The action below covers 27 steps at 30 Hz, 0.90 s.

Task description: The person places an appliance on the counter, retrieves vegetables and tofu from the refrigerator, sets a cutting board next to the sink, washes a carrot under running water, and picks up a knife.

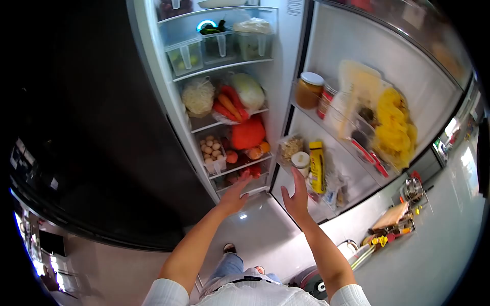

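Observation:
Both hands reach toward an open fridge. My left hand is open and empty, its fingertips in front of the lowest compartment, below a clear bin of eggs. My right hand is also open and empty, fingers spread, near the lower door shelf. By its fingertips stands a white-lidded jar, with a yellow packet to the right. A red bag lies on the shelf above my left hand, beside orange fruit.
Carrots and a cabbage lie higher up, under clear bins. The open door holds a honey-coloured jar and a yellow bag. A dark door stands left; a cutting board is lower right.

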Each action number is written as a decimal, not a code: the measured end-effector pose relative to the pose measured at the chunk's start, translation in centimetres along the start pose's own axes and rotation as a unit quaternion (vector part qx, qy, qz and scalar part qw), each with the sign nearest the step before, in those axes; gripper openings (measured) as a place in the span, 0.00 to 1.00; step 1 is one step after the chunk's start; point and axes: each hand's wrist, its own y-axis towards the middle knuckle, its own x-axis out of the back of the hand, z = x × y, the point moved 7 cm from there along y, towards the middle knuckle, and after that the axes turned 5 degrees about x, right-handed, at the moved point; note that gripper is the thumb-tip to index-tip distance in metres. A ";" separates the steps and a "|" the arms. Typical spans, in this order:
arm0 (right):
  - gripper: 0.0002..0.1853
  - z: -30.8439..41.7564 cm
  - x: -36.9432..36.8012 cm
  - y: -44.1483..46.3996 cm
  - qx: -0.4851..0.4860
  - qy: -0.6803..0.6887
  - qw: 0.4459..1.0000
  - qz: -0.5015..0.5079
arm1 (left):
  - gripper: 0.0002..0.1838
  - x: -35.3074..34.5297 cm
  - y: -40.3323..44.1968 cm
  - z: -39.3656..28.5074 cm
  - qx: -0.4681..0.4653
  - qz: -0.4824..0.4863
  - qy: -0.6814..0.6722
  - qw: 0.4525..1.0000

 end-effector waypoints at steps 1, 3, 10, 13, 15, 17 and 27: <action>0.35 -0.3 -1.9 0.9 0.016 -0.002 1.000 0.016 | 0.36 1.1 0.3 1.2 0.034 0.013 -0.027 0.999; 0.34 -1.2 -5.0 2.6 0.026 0.011 0.999 0.035 | 0.37 2.8 1.2 4.5 0.111 -0.013 -0.080 0.991; 0.31 -5.9 -17.6 8.8 -0.046 0.101 0.989 0.099 | 0.40 8.2 8.4 14.4 0.136 -0.182 -0.153 0.962; 0.31 -6.8 -21.3 12.8 -0.118 0.171 0.972 0.109 | 0.41 11.5 11.5 14.8 0.094 -0.228 -0.118 0.962; 0.29 -8.5 -24.4 14.9 -0.127 0.164 0.973 0.097 | 0.43 12.6 13.5 16.3 0.102 -0.242 -0.072 0.962; 0.29 -9.7 -27.5 16.4 -0.123 0.171 0.971 0.111 | 0.44 13.4 14.7 16.5 0.133 -0.258 -0.085 0.953; 0.37 -8.7 -41.7 23.5 -0.472 0.539 0.670 0.193 | 0.43 14.9 16.3 17.5 0.170 -0.313 -0.109 0.928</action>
